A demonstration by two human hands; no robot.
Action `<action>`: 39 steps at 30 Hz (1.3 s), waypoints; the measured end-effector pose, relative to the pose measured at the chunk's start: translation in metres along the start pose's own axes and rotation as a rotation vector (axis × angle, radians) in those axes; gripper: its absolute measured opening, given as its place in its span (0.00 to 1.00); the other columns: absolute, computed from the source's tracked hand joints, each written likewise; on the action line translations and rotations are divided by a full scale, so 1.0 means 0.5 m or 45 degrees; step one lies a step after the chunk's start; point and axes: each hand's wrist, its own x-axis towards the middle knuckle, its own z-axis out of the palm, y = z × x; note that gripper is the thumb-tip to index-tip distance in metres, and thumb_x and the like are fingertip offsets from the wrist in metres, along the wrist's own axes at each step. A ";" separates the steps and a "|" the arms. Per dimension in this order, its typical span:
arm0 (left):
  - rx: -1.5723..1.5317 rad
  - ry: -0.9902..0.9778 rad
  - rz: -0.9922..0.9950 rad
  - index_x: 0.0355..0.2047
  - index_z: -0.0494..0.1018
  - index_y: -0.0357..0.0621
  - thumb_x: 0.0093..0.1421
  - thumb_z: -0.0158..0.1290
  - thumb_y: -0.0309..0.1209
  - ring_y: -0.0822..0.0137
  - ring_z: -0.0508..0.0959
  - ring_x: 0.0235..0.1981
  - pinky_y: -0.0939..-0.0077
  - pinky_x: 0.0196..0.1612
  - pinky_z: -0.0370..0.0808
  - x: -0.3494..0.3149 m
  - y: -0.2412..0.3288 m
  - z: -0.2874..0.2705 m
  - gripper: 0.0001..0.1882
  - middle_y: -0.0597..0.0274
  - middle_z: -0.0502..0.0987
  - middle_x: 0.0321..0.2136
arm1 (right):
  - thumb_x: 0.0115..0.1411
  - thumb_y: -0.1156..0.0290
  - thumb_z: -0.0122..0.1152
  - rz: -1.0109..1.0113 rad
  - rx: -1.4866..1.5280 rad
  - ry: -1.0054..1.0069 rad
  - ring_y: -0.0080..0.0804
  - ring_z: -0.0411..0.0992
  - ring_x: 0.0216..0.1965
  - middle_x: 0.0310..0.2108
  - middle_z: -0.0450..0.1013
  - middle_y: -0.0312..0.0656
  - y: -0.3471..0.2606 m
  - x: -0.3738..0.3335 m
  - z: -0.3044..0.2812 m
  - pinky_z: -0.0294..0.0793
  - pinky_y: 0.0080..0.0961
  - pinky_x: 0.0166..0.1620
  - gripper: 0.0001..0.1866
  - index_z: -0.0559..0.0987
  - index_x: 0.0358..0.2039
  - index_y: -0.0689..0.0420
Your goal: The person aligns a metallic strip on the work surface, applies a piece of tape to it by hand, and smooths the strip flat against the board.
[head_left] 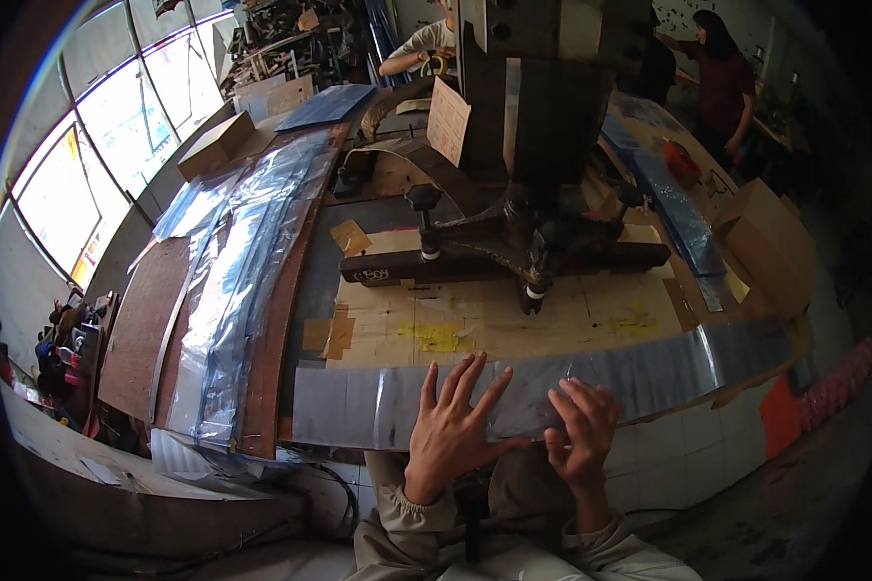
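A long strip of clear greyish plastic sheeting [339, 402] lies along the near edge of the work table. My left hand [452, 426] rests on it with fingers spread, the fingertips reaching toward the wooden board [513, 324]. Just to the right, my right hand [584, 433] is raised over the strip's near edge, its fingers loosely bent and its thumb apart; nothing shows in it. Beyond both hands, a dark metal bar [591, 259] crosses the board beneath the press's dark clamping frame [494, 232]. Yellow marks and brown tape patches show on the board.
Stacked clear blue plastic sheets [252, 281] cover the left side table. More blue plastic [664, 194] lies at right, near a red tape dispenser [681, 163] and a cardboard box [761, 247]. The press column [552, 116] rises behind. Other people are at the back.
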 end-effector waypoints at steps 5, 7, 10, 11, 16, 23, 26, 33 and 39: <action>-0.182 0.085 0.062 0.56 0.66 0.54 0.47 0.57 0.59 0.60 0.67 0.56 0.48 0.62 0.51 -0.017 -0.001 0.027 0.39 0.54 0.64 0.56 | 0.64 0.56 0.38 -0.078 -0.365 0.058 0.32 0.73 0.39 0.40 0.75 0.37 0.038 -0.070 0.057 0.63 0.32 0.47 0.22 0.79 0.37 0.56; -0.077 0.116 0.067 0.54 0.68 0.54 0.49 0.57 0.56 0.62 0.68 0.55 0.49 0.62 0.50 -0.030 0.006 0.030 0.35 0.57 0.66 0.55 | 0.64 0.57 0.39 -0.071 -0.360 0.138 0.29 0.73 0.38 0.39 0.76 0.35 0.042 -0.074 0.061 0.63 0.31 0.44 0.21 0.80 0.36 0.55; 0.102 0.201 0.001 0.51 0.71 0.54 0.53 0.56 0.51 0.66 0.69 0.54 0.53 0.63 0.48 -0.067 0.018 0.037 0.27 0.62 0.69 0.53 | 0.63 0.61 0.39 -0.104 -0.396 0.181 0.28 0.72 0.34 0.37 0.77 0.34 0.042 -0.069 0.062 0.63 0.30 0.41 0.20 0.80 0.34 0.55; 0.173 0.259 -0.076 0.49 0.73 0.55 0.55 0.55 0.49 0.68 0.70 0.54 0.55 0.63 0.46 -0.081 0.022 0.042 0.24 0.64 0.70 0.52 | 0.63 0.61 0.38 -0.093 -0.387 0.172 0.30 0.72 0.35 0.38 0.76 0.34 0.043 -0.070 0.063 0.63 0.30 0.42 0.21 0.80 0.34 0.56; 0.362 0.512 -0.198 0.47 0.74 0.58 0.59 0.46 0.50 0.72 0.70 0.51 0.61 0.62 0.44 -0.139 -0.002 0.135 0.20 0.71 0.73 0.49 | 0.63 0.61 0.37 -0.067 -0.369 0.145 0.31 0.71 0.35 0.38 0.76 0.35 0.036 -0.072 0.064 0.63 0.30 0.43 0.21 0.80 0.34 0.56; 0.389 1.027 0.005 0.42 0.77 0.63 0.60 0.38 0.52 0.77 0.68 0.49 0.67 0.60 0.46 -0.129 -0.049 0.212 0.20 0.78 0.75 0.45 | 0.62 0.62 0.38 -0.106 -0.424 0.200 0.26 0.71 0.36 0.40 0.76 0.31 0.039 -0.075 0.070 0.61 0.28 0.42 0.19 0.80 0.36 0.53; 0.439 0.967 0.074 0.43 0.76 0.64 0.62 0.38 0.50 0.78 0.68 0.50 0.68 0.60 0.46 -0.135 -0.062 0.214 0.19 0.78 0.74 0.46 | 0.62 0.62 0.38 -0.100 -0.434 0.228 0.26 0.71 0.36 0.39 0.76 0.31 0.045 -0.079 0.074 0.61 0.27 0.42 0.20 0.81 0.36 0.53; 0.628 0.892 0.218 0.40 0.75 0.62 0.65 0.33 0.50 0.74 0.69 0.49 0.67 0.60 0.48 -0.146 -0.092 0.198 0.20 0.75 0.74 0.45 | 0.62 0.63 0.39 -0.017 -0.384 0.234 0.25 0.71 0.36 0.40 0.76 0.31 0.037 -0.082 0.084 0.61 0.27 0.42 0.19 0.81 0.36 0.53; 0.644 0.902 0.207 0.42 0.71 0.64 0.65 0.35 0.50 0.73 0.68 0.49 0.66 0.60 0.48 -0.153 -0.094 0.214 0.17 0.75 0.73 0.47 | 0.63 0.64 0.37 0.031 -0.385 0.223 0.30 0.70 0.38 0.40 0.76 0.34 0.029 -0.083 0.076 0.60 0.31 0.46 0.19 0.79 0.37 0.55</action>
